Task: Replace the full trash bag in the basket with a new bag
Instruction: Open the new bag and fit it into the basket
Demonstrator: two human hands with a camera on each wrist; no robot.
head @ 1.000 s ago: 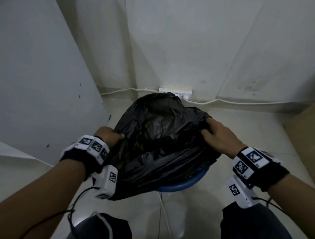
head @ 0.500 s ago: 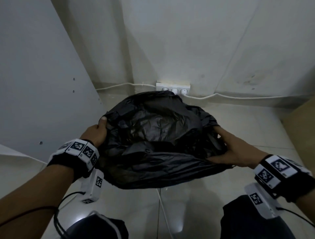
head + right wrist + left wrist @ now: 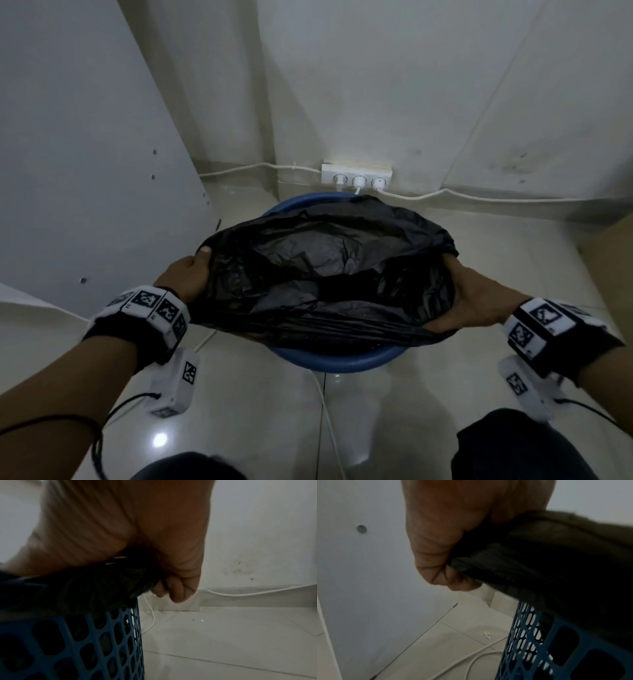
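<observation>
A black trash bag [image 3: 325, 274] is stretched wide open over the blue perforated basket [image 3: 342, 359], whose rim shows in front and behind. My left hand [image 3: 191, 274] grips the bag's left edge, fingers curled round the plastic [image 3: 522, 555] above the basket wall [image 3: 530, 635]. My right hand [image 3: 476, 305] grips the bag's right edge [image 3: 96, 588], just over the basket's lattice side [image 3: 85, 642]. The bag's inside looks dark and crumpled; what lies in it cannot be made out.
A white power strip [image 3: 356, 176] with plugged cables sits against the wall behind the basket. White cords run along the skirting and across the tiled floor [image 3: 322, 411]. A grey panel [image 3: 85, 154] stands close on the left. A brown surface [image 3: 613, 246] borders the right.
Both hands have pulled farther apart, spreading the bag's mouth wider and lower. The basket's blue rim now shows in front of and behind the bag.
</observation>
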